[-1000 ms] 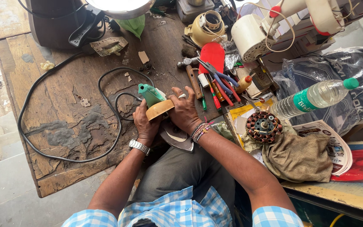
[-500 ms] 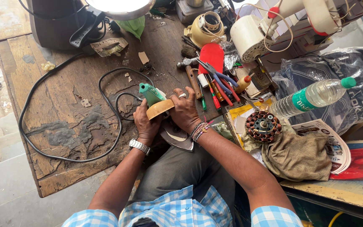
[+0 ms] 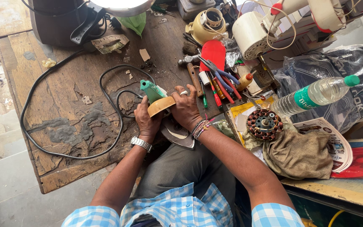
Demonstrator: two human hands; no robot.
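— What are the hands doing right now?

— Both are closed on an electric iron (image 3: 161, 105) at the near edge of the wooden table (image 3: 64, 126). The left hand (image 3: 147, 120) wraps round its body from the 9 o'clock side. The right hand (image 3: 185, 110) presses on it from 3 o'clock, fingers curled over the top.

— Which way up is the iron?

— Tipped, I'd say. The green handle end (image 3: 150, 89) points off to 11 o'clock, and the metal soleplate (image 3: 177, 134) faces down toward the lap at 6 o'clock. Whether the tan shell is already off the plate, I cannot tell; the fingers hide the seam.

— So what step is this?

— It looks like the iron is being opened or its parts worked apart by hand, no tool in either grip.

— And what does the next move ask for?

— A firm hold with the left while the right pulls or twists. If a screw holds it, the screwdrivers (image 3: 215, 94) and pliers (image 3: 221, 77) lie at 2 o'clock, just beside the right hand.

— Anything else close by?

— The black cord (image 3: 106, 92) loops away at 10 o'clock, and a copper-wound motor core (image 3: 265, 124) sits on a cloth (image 3: 299, 153) at 3 o'clock, near a plastic bottle (image 3: 316, 96).
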